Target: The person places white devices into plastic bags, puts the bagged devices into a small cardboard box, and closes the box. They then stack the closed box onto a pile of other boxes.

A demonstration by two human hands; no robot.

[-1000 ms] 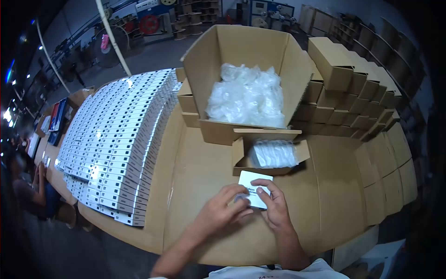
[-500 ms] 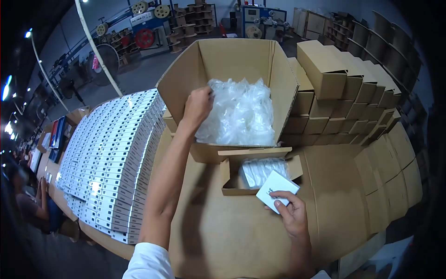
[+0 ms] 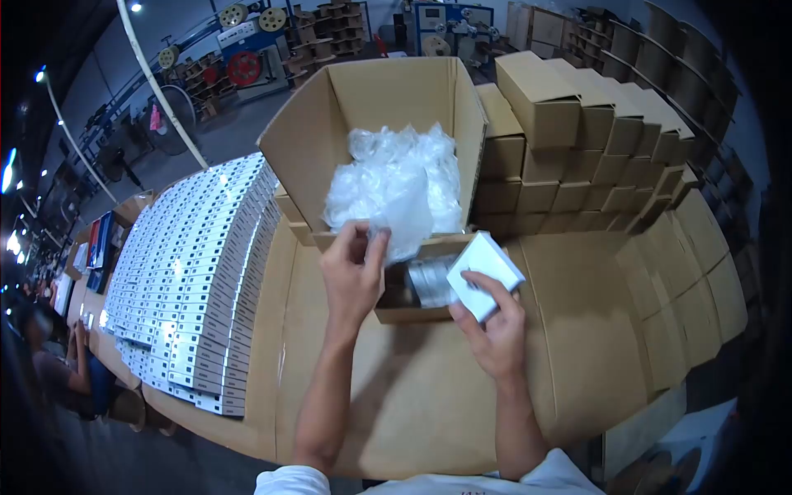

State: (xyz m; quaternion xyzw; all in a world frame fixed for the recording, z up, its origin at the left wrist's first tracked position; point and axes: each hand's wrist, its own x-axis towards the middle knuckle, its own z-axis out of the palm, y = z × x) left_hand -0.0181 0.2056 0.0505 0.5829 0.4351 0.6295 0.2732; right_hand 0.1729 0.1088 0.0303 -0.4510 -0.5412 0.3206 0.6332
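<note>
Between the thumb and fingers of my left hand (image 3: 353, 268) hangs a clear plastic bag (image 3: 406, 216), in front of the large carton. My right hand (image 3: 493, 330) grips a small flat white box (image 3: 485, 274), tilted, with its thumb below and fingers over the face. Behind the hands, the large open carton (image 3: 293, 157) holds a heap of clear plastic bags (image 3: 371, 177). Below it a small brown carton (image 3: 417, 315) stands open, with several plastic-wrapped white boxes (image 3: 431, 280) inside. The white box partly covers this carton's right end.
Tall stacks of white boxes (image 3: 194, 272) stand at the left of the cardboard-covered table (image 3: 412, 396). Brown cartons (image 3: 536, 111) are piled at the back right. Another person (image 3: 62, 363) sits at the far left. Machines (image 3: 256, 49) and wooden spools stand behind.
My left hand has come out of the large carton toward me, now with a plastic bag. My right hand has lifted the white box slightly, and it overlaps the small carton. The view has shifted slightly.
</note>
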